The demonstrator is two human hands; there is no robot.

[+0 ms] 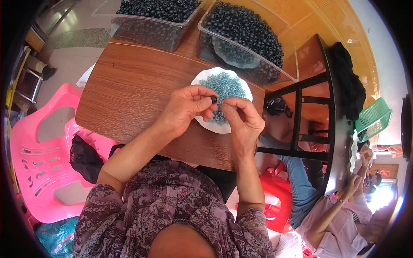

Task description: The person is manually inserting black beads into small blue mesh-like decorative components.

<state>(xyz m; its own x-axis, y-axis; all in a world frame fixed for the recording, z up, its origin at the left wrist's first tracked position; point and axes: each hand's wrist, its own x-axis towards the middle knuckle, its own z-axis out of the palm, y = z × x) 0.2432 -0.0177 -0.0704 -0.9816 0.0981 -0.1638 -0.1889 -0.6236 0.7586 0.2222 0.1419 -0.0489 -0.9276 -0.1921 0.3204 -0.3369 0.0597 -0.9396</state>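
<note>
Over a white scalloped plate (244, 86), both my hands are raised close together. Heaped on the plate are many small clear blue-green rings (223, 84). My left hand (188, 107) pinches a small black ring-shaped piece (214, 99) between thumb and fingertips. Just to its right, my right hand (244, 120) has thumb and forefinger pressed together; whatever lies between them is too small to make out. The fingertips of the two hands are nearly touching.
Two clear plastic bins stand at the table's far side, a left bin (146, 32) and a right bin (241, 56), both full of black ring-shaped pieces. A pink chair (32, 142) is at left. At right, a co-worker (335, 223) sits by a dark table holding a green basket (373, 118).
</note>
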